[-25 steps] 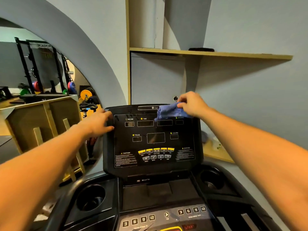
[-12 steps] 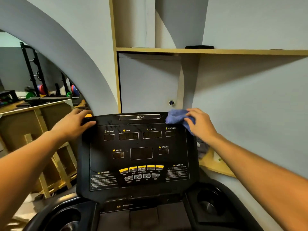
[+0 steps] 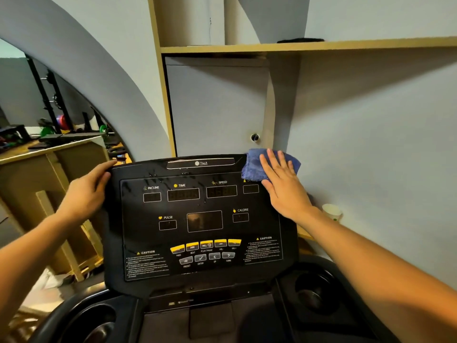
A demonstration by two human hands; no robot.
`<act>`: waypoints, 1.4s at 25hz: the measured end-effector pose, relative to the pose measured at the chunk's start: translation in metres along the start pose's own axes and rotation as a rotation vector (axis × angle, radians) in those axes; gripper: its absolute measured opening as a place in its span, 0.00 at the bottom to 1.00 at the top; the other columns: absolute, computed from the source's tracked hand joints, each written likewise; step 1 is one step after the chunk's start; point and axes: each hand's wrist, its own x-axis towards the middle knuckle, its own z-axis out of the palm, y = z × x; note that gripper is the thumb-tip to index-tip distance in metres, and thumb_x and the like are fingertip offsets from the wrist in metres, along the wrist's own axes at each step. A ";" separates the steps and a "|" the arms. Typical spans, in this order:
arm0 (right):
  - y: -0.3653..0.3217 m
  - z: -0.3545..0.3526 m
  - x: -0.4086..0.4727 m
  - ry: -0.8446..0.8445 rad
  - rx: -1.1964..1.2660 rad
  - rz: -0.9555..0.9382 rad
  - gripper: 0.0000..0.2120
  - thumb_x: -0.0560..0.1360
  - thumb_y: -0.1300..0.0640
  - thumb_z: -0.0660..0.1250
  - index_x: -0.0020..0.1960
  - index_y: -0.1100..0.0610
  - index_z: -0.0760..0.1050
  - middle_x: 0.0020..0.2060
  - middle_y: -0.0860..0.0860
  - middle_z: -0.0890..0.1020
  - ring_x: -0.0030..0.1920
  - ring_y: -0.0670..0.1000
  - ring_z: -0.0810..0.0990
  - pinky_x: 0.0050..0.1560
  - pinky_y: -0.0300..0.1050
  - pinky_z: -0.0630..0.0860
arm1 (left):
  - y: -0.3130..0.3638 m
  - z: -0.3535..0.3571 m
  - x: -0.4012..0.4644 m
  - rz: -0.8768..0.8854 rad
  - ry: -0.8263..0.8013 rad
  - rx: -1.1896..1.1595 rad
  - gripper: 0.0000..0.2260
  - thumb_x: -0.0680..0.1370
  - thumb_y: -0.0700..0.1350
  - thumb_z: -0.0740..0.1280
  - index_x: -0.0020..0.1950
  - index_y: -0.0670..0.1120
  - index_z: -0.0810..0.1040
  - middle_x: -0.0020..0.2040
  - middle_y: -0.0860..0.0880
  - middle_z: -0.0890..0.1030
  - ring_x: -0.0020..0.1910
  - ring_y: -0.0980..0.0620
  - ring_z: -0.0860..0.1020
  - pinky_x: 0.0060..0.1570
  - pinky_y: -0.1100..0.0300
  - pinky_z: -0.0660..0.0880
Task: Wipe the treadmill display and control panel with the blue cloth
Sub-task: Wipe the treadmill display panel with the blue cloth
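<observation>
The black treadmill display panel (image 3: 197, 219) stands in the middle, with dark readouts marked incline, time, speed, pulse and calorie, and a row of yellow buttons (image 3: 205, 245) low on it. A blue cloth (image 3: 254, 167) lies bunched on the panel's top right corner. My right hand (image 3: 282, 184) presses flat on the cloth with its fingers spread, covering the top right readout label. My left hand (image 3: 86, 191) grips the panel's upper left edge, thumb on its face.
Two round cup holders (image 3: 314, 295) flank the console below the panel. A wooden shelf (image 3: 296, 45) runs overhead on the grey wall. A paper cup (image 3: 331, 211) sits on a ledge to the right. A wooden frame (image 3: 49, 194) and gym racks stand to the left.
The view has drawn closer to the panel. My right hand has slid the cloth from the top middle to the top right corner and flattened on it. My left hand has moved up the left edge.
</observation>
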 end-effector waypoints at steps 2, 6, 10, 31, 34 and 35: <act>0.000 0.009 -0.003 0.036 0.003 0.015 0.29 0.85 0.52 0.54 0.82 0.50 0.45 0.81 0.48 0.44 0.80 0.53 0.38 0.78 0.55 0.41 | -0.001 0.005 -0.009 -0.047 -0.022 -0.045 0.20 0.85 0.50 0.53 0.78 0.60 0.60 0.67 0.38 0.76 0.60 0.34 0.77 0.55 0.43 0.75; -0.001 0.016 -0.008 0.068 0.023 0.025 0.27 0.85 0.53 0.52 0.82 0.50 0.48 0.81 0.47 0.45 0.80 0.51 0.38 0.78 0.55 0.40 | -0.004 0.017 -0.017 -0.070 0.004 -0.068 0.22 0.85 0.53 0.51 0.79 0.63 0.53 0.69 0.34 0.74 0.63 0.30 0.75 0.63 0.38 0.71; -0.005 0.027 -0.034 0.048 0.004 0.016 0.27 0.85 0.51 0.51 0.82 0.49 0.49 0.81 0.48 0.49 0.81 0.52 0.41 0.79 0.56 0.42 | -0.010 0.020 -0.017 -0.028 0.015 -0.055 0.20 0.84 0.54 0.50 0.76 0.69 0.53 0.68 0.35 0.75 0.61 0.28 0.75 0.63 0.36 0.71; -0.033 0.089 -0.222 -0.239 -0.064 -0.011 0.31 0.83 0.53 0.49 0.82 0.48 0.39 0.81 0.45 0.41 0.80 0.51 0.40 0.77 0.49 0.36 | 0.002 0.017 -0.029 0.017 0.024 -0.070 0.18 0.84 0.56 0.48 0.71 0.72 0.48 0.67 0.36 0.75 0.43 0.43 0.75 0.44 0.45 0.73; -0.035 0.086 -0.220 -0.258 -0.027 0.013 0.29 0.84 0.51 0.47 0.81 0.46 0.38 0.80 0.42 0.38 0.80 0.51 0.38 0.77 0.48 0.34 | 0.001 0.018 -0.028 0.014 0.021 -0.072 0.18 0.84 0.56 0.48 0.71 0.73 0.48 0.66 0.36 0.76 0.45 0.41 0.77 0.46 0.42 0.74; -0.037 0.086 -0.220 -0.268 0.000 0.023 0.27 0.85 0.49 0.45 0.81 0.44 0.38 0.80 0.40 0.38 0.80 0.50 0.37 0.77 0.48 0.33 | 0.000 0.018 -0.027 0.007 0.023 -0.072 0.19 0.84 0.56 0.48 0.73 0.72 0.48 0.66 0.36 0.76 0.46 0.38 0.78 0.47 0.41 0.74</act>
